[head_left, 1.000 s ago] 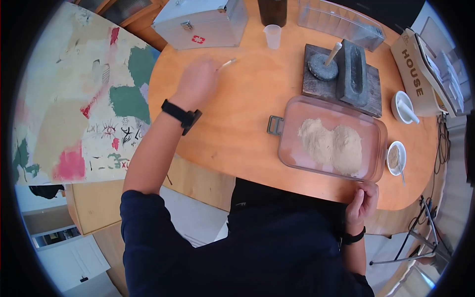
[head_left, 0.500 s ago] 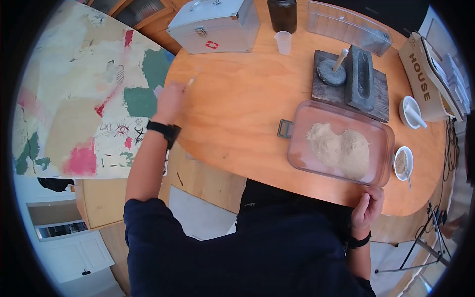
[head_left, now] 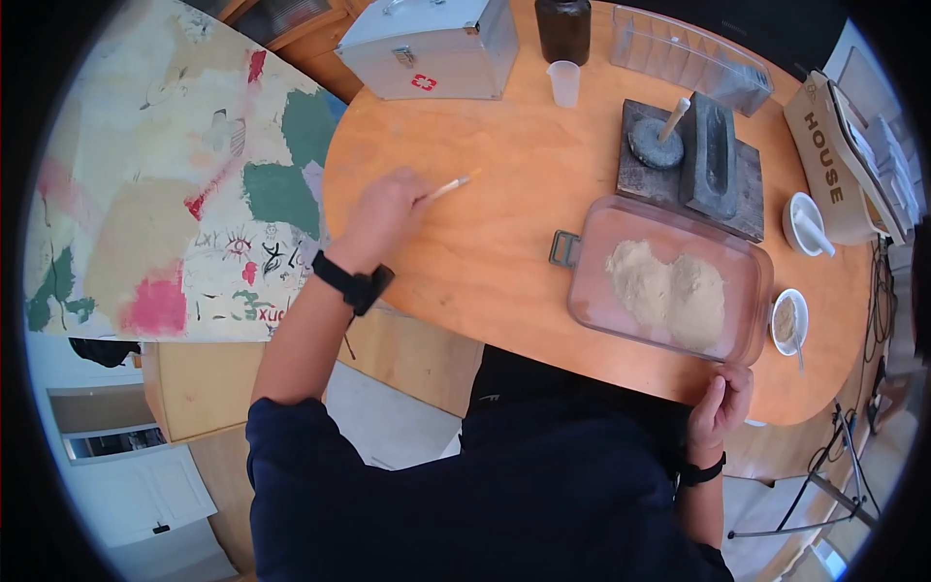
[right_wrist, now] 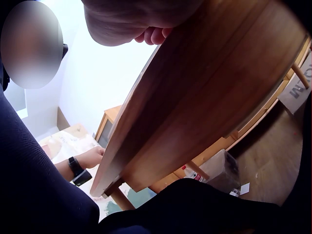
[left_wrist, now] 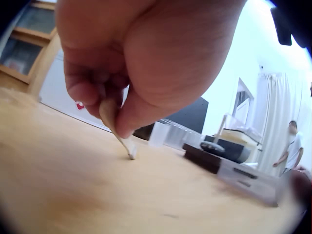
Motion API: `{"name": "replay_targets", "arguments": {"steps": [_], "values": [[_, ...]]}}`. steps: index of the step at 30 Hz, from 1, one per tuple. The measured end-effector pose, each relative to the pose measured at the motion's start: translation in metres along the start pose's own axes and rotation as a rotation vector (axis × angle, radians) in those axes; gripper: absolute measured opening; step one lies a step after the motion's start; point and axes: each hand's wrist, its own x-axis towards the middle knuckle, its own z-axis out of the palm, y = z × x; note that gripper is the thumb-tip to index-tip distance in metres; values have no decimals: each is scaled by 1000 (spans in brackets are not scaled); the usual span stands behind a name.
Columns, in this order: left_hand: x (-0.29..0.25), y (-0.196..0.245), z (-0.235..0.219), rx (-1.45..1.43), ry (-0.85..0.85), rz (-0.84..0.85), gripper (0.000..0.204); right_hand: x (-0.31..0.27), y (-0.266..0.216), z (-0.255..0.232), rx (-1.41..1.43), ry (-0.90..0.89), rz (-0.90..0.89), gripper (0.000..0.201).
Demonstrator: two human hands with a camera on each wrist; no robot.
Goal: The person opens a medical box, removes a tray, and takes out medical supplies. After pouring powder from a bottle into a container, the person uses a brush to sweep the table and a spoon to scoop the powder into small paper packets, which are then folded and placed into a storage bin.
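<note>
My left hand (head_left: 386,215) pinches a thin pale brush (head_left: 449,186) over the left part of the wooden table. In the left wrist view the hand (left_wrist: 146,58) holds the brush (left_wrist: 119,129) between thumb and fingers, its tip at the table surface. The right hand (head_left: 721,405) rests by the table's front edge, fingers curled, just below the corner of a clear tray (head_left: 669,347). Two joined heaps of beige powder (head_left: 667,294) lie in that tray. In the right wrist view the right hand (right_wrist: 139,19) is at the table edge, its fingers mostly hidden.
A metal case (head_left: 427,58), dark jar (head_left: 563,31), plastic cup (head_left: 563,85) and divided box (head_left: 690,60) line the back. A grinding stone (head_left: 709,160) sits behind the tray; white bowls (head_left: 784,343) and a HOUSE box (head_left: 824,175) stand right. A painted board (head_left: 136,223) lies left.
The left hand moved with the brush towards the table's left edge, then back to the right over the table. The right hand has stayed by the tray's corner. The head view has shifted slightly.
</note>
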Motion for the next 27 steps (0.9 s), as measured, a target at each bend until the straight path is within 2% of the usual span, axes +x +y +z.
{"name": "replay_targets", "arguments": {"steps": [2,4,7,8,10,12,14,15,17,18,20,21,23,24,26,27], "values": [[1,-1,3,-35,46,11,9,-1,0,0,-4,7,17,11],[5,-28,11,100,200,-183,9,-2,0,-1,-4,1,25,11],[15,-45,12,153,215,-265,10,1,1,1,2,-1,-5,11],[14,-39,12,154,218,-265,10,0,2,0,2,-8,-5,11],[10,-10,13,-27,53,-43,13,-1,1,0,-4,-5,2,11],[8,2,7,32,39,-20,14,0,0,2,19,22,5,11],[-3,-20,1,202,287,-224,12,-2,2,-1,16,18,19,11],[-9,-36,-3,209,281,-226,12,-3,3,-1,13,7,23,11],[-15,-60,-13,392,158,-439,12,-4,4,0,22,6,13,11],[-20,-60,-11,397,159,-445,12,-4,5,1,22,7,0,11],[-29,-51,-3,252,127,-277,12,-2,4,0,23,-10,-5,11],[-31,-31,-1,254,125,-278,12,-2,3,-1,17,-28,-6,11],[-31,12,-3,15,97,-115,13,-2,2,0,20,-19,-9,11],[-30,7,-1,14,97,-116,13,-1,2,0,22,-8,-12,11],[-29,-12,4,220,248,-256,11,0,0,1,24,-1,-21,11],[-30,-21,3,220,248,-257,11,0,0,1,27,13,-31,11]]}}
